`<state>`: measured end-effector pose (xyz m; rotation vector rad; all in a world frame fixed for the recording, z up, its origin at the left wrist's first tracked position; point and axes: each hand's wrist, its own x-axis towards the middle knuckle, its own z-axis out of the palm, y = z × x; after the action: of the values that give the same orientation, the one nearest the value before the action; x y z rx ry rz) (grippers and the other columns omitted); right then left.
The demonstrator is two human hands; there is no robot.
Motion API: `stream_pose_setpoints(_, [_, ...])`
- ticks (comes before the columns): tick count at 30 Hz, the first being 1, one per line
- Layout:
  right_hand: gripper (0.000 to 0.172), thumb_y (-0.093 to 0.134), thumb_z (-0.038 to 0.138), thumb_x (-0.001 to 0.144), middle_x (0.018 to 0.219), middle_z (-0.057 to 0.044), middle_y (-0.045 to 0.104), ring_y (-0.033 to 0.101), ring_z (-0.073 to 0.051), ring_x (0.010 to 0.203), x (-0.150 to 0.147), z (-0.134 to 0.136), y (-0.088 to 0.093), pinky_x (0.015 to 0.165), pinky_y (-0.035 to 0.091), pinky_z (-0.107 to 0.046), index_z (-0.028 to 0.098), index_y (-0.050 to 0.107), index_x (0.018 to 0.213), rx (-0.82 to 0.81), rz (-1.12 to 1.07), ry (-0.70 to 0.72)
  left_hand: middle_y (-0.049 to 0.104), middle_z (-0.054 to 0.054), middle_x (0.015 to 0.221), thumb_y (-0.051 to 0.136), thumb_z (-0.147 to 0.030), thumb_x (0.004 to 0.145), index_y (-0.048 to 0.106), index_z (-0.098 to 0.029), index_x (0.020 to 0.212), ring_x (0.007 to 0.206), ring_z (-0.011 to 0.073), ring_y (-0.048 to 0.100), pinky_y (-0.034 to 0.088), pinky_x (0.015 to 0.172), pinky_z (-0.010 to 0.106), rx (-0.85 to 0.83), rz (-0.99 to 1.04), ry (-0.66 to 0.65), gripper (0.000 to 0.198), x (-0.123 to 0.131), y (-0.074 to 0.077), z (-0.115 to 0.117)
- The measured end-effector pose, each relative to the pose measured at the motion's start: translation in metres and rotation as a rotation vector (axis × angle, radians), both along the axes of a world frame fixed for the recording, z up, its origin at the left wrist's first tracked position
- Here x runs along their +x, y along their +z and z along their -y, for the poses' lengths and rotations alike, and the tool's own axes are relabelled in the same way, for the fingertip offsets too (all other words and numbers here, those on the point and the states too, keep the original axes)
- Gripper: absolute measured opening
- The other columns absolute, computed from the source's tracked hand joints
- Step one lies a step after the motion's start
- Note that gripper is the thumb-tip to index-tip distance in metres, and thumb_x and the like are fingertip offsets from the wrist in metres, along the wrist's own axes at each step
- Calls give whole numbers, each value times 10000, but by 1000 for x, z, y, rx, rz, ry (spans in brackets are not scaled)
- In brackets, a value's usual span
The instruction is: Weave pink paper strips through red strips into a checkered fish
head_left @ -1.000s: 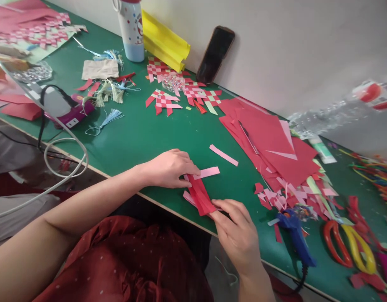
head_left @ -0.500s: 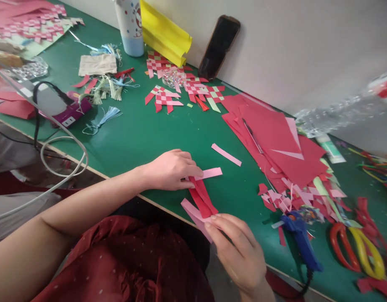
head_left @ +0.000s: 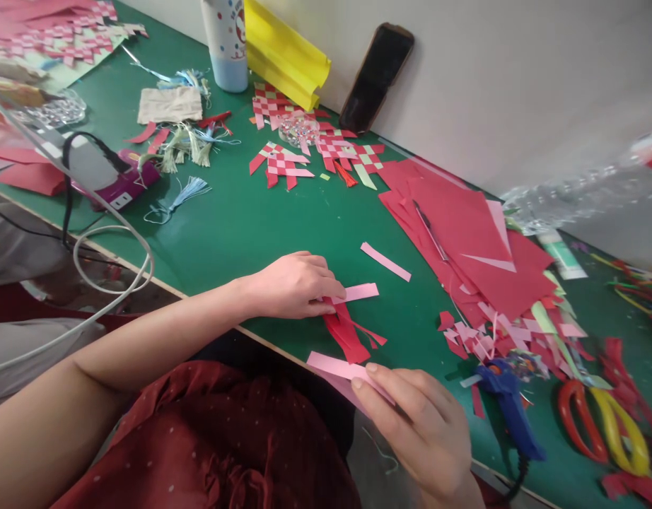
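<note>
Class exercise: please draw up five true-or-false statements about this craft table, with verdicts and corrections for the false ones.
1. The left hand holds one end of the red strips. True.

2. The right hand holds a green strip. False: the strip between its thumb and fingers is pink.

3. A loose pink strip lies on the green table, touching neither hand. True.

4. The blue glue gun is in the left hand. False: it lies on the table, near the right hand.

5. The phone lies flat on the table. False: it leans upright against the wall.
</note>
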<state>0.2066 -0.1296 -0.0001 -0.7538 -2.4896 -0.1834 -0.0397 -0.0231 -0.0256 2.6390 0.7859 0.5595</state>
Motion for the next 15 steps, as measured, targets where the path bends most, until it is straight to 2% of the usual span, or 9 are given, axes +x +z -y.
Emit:
stream_pose_setpoints(3, [228,541,64,929,968,-75,764,681,-157,769,-2,-3,-1,630,533,-295,190,709,1019,-48,38,36,745,41,955,561,-328,962,695,-212,1072,903,208,650,447,816,332,8,9,0,208,0,-1,0])
stream_pose_setpoints(8, [231,572,44,904,972,-81,757,703,-174,853,-1,-5,-12,744,556,-305,190,718,1008,-49,19,-28,741,52,949,594,-313,938,699,-194,1047,899,214,643,457,807,337,25,35,-23,192,-2,0,1])
stream_pose_setpoints(15, [227,592,23,893,990,-98,733,690,-189,919,4,-5,-19,799,554,-323,160,725,1015,-62,-22,-52,730,55,966,671,-324,880,697,-188,1044,930,218,626,454,860,332,-32,53,-81,215,-6,6,0])
